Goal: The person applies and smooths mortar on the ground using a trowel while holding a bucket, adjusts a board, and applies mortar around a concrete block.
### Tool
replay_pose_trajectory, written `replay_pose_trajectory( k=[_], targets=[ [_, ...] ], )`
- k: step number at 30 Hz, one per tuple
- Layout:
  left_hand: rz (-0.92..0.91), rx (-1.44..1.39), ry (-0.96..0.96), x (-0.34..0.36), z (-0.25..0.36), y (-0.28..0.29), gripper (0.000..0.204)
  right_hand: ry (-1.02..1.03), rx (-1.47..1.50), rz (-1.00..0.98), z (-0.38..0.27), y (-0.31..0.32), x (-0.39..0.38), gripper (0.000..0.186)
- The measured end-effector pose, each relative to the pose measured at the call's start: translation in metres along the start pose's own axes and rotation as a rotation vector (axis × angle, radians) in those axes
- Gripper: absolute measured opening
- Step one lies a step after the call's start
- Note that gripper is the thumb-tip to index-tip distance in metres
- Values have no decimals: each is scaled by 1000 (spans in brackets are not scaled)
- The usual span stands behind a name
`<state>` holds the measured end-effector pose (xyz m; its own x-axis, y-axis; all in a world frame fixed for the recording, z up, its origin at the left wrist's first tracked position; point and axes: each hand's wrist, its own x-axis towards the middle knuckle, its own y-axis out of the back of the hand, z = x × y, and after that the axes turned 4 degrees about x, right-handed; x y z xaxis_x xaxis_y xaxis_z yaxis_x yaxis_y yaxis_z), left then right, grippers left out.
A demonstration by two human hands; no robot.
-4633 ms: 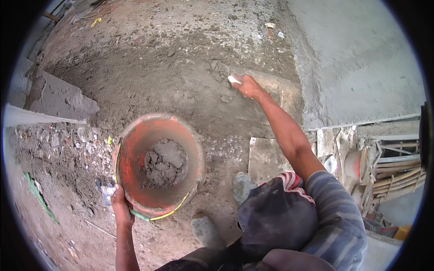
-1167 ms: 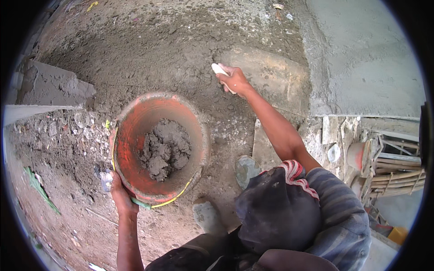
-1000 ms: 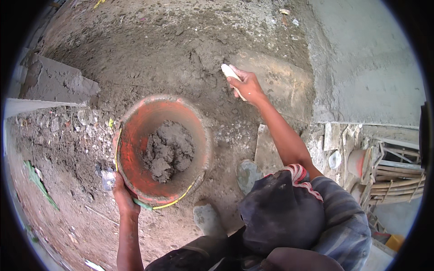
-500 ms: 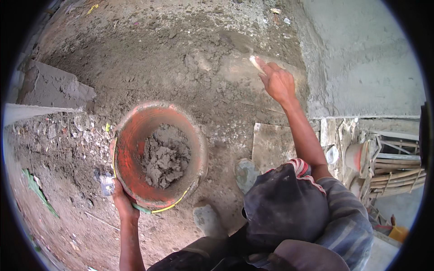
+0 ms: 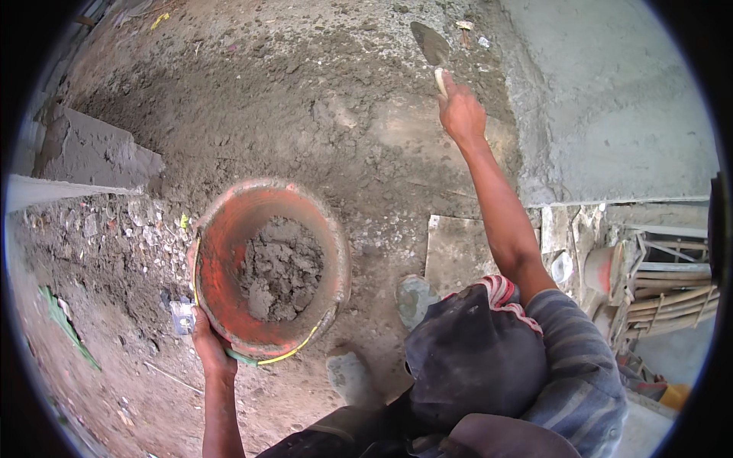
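Observation:
My right hand is reached far forward, closed round the pale handle of a trowel. The trowel's grey blade points away from me over the ground near the base of the wall. At the near left side of an orange-red bucket, my left hand is closed on its edge, the fingers partly hidden. A lumpy heap of wet grey mortar lies inside the bucket. Along the bucket's near side runs its yellow and green handle.
A smooth plastered wall rises at the right. At the left juts a grey block. A flat board lies near my feet. Bundled poles and another bucket are at the right. Damp mortar covers the ground ahead.
My right hand has moved forward and slightly left, bringing the trowel blade into plain view farther out. My left hand remains on the bucket, which has hardly shifted.

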<state>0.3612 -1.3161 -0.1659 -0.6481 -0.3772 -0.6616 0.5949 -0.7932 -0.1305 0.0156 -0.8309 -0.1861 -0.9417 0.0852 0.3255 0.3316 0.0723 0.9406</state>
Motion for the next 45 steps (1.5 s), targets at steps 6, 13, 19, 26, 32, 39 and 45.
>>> replay_pose_trajectory(
  k=[6,13,19,26,32,39,45],
  targets=[
    [-57,-31,19,9,-4,7,56,707,-239,-185,10,8,-21,47],
    [-1,-27,20,1,-4,0,56,214,-19,-144,-10,-2,-16,47],
    [-13,4,7,4,-3,0,55,69,112,-267,4,-5,-26,51],
    [-35,-17,-7,4,-5,3,55,293,70,-382,-32,-40,-38,54],
    [-24,11,-9,1,-4,-3,56,310,232,-237,-44,-30,-6,50],
    [3,-23,-6,1,-5,2,56,532,136,-449,-38,-29,-41,55],
    [-15,7,4,5,-7,6,55,281,97,-231,-17,46,-26,49]
  ],
)
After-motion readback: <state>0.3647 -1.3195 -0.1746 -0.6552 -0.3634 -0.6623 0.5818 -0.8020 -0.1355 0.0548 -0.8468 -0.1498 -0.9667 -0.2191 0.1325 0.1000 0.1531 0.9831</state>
